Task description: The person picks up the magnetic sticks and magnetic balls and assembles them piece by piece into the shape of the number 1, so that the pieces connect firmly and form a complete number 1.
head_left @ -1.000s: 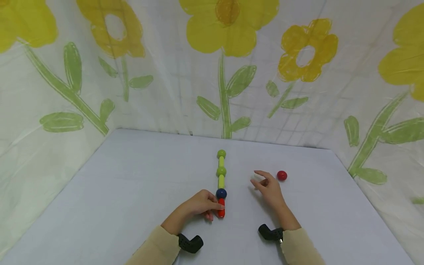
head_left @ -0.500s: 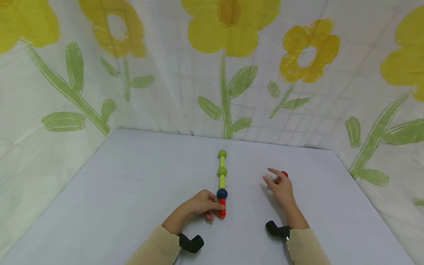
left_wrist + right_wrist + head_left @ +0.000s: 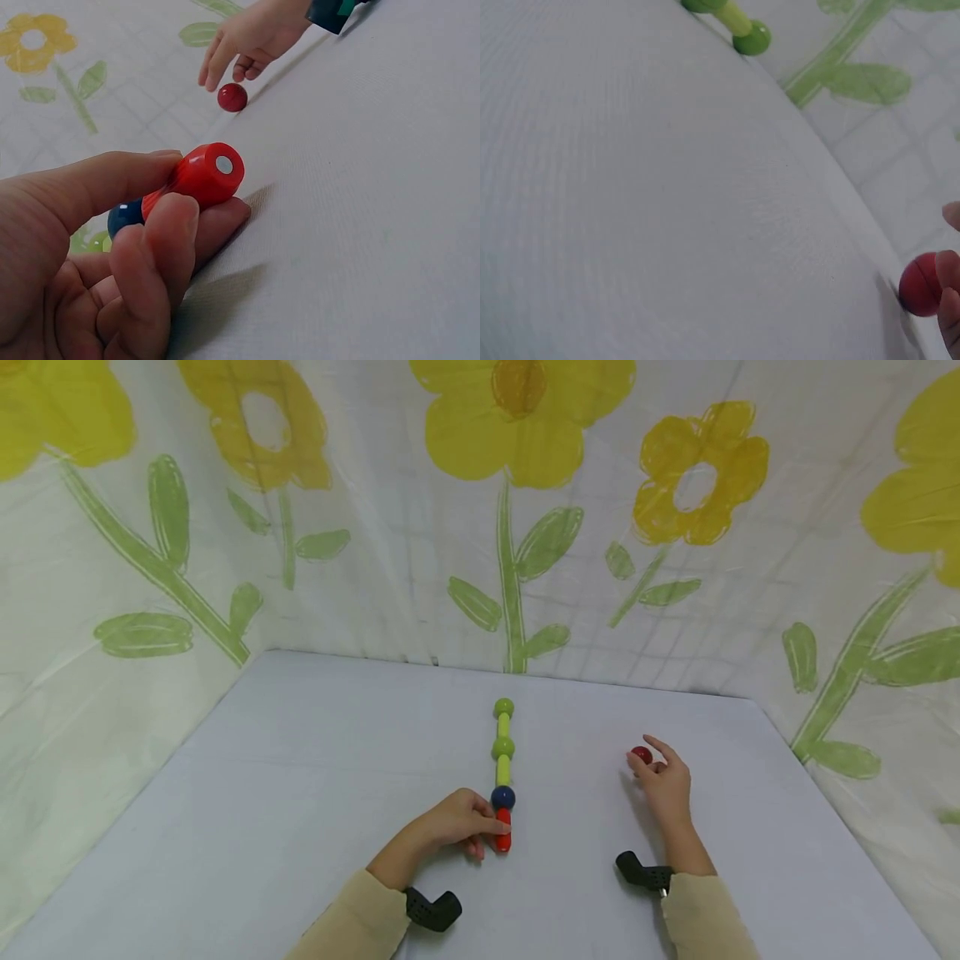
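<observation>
My left hand pinches a red magnetic rod between thumb and fingers; a pale round magnet shows in its near end. The rod joins a blue ball. Beyond that ball, yellow-green rods and green balls run in a straight line away from me on the table. To the right, my right hand is at a loose red ball, thumb and fingers spread around it. In the left wrist view this ball sits just below the fingers; whether they touch it I cannot tell.
A white-covered table lies under everything. Behind it hangs a pale curtain printed with yellow flowers and green stems. Each wrist carries a black camera mount.
My right hand has moved right to the red ball, and its fingers now stand around it. The left hand stays on the red rod, and the chain has not moved.
</observation>
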A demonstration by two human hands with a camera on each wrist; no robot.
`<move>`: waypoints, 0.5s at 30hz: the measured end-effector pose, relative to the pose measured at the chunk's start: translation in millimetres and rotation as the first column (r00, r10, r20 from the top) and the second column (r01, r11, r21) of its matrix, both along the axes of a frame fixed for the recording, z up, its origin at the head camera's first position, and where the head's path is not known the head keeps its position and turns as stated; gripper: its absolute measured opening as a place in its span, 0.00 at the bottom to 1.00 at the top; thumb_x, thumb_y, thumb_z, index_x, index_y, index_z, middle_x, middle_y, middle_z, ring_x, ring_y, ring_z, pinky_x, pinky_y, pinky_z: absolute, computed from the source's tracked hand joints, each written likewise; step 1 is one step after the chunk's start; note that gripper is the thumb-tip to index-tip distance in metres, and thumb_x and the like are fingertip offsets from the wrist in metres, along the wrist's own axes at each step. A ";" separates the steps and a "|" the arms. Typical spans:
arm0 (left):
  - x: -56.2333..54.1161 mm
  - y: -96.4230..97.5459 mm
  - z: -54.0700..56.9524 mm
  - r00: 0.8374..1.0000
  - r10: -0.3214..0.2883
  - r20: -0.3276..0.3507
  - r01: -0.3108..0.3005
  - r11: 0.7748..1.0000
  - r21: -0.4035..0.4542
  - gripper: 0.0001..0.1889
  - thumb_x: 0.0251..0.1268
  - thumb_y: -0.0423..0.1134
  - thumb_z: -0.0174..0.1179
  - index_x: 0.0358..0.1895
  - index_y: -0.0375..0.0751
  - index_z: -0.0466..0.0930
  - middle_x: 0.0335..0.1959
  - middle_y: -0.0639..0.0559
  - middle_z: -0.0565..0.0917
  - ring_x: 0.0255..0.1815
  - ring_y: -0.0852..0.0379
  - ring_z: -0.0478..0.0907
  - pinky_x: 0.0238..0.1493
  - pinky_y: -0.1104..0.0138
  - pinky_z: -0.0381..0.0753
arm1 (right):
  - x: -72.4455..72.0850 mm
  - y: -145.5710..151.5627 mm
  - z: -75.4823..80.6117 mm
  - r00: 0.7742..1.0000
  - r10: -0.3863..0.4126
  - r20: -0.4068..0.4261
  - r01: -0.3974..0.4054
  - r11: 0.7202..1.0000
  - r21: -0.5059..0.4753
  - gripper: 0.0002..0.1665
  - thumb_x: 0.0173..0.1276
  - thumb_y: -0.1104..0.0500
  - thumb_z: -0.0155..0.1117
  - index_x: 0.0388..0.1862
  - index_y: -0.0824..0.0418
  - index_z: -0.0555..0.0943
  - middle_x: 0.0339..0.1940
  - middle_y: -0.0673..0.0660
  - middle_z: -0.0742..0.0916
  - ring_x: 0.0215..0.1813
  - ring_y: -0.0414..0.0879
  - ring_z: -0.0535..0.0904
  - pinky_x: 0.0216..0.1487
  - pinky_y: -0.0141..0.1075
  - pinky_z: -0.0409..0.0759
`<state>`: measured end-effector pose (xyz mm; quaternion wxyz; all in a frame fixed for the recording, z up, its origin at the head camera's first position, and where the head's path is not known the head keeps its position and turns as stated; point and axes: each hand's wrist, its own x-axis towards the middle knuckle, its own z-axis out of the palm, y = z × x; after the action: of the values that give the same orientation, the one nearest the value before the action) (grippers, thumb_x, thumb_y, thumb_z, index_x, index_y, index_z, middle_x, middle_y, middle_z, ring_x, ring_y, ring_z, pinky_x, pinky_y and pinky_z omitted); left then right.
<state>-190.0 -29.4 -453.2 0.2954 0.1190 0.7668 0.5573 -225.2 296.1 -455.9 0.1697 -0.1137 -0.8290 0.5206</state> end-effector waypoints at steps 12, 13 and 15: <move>1.2 0.1 1.8 1.000 0.009 0.001 -0.009 1.000 -0.005 0.08 0.63 0.36 0.65 0.30 0.34 0.81 0.15 0.51 0.78 0.11 0.63 0.72 0.17 0.77 0.71 | -0.1 9.8 -9.1 0.997 -0.052 0.056 0.051 0.999 0.019 0.29 0.68 0.60 0.65 0.65 0.67 0.72 0.16 0.48 0.78 0.19 0.34 0.71 0.19 0.28 0.65; 1.2 0.2 1.8 1.000 0.010 0.001 -0.010 1.000 -0.005 0.08 0.63 0.36 0.65 0.30 0.34 0.81 0.15 0.51 0.78 0.11 0.63 0.72 0.17 0.77 0.71 | -0.3 9.9 -9.6 0.997 -0.052 0.056 0.051 0.998 0.026 0.29 0.68 0.60 0.66 0.65 0.68 0.72 0.16 0.47 0.77 0.19 0.35 0.70 0.19 0.28 0.65; 1.3 0.1 1.9 1.000 0.011 0.001 -0.011 1.000 -0.009 0.08 0.63 0.36 0.65 0.30 0.34 0.81 0.16 0.51 0.78 0.11 0.63 0.72 0.17 0.77 0.71 | -0.5 9.9 -10.6 0.997 -0.055 0.056 0.052 0.998 0.043 0.28 0.68 0.60 0.66 0.64 0.68 0.73 0.16 0.47 0.76 0.18 0.35 0.68 0.19 0.28 0.65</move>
<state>-188.7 -29.3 -451.4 0.2932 0.1133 0.7699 0.5554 -225.7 306.0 -466.4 0.1622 -0.1472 -0.8408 0.4951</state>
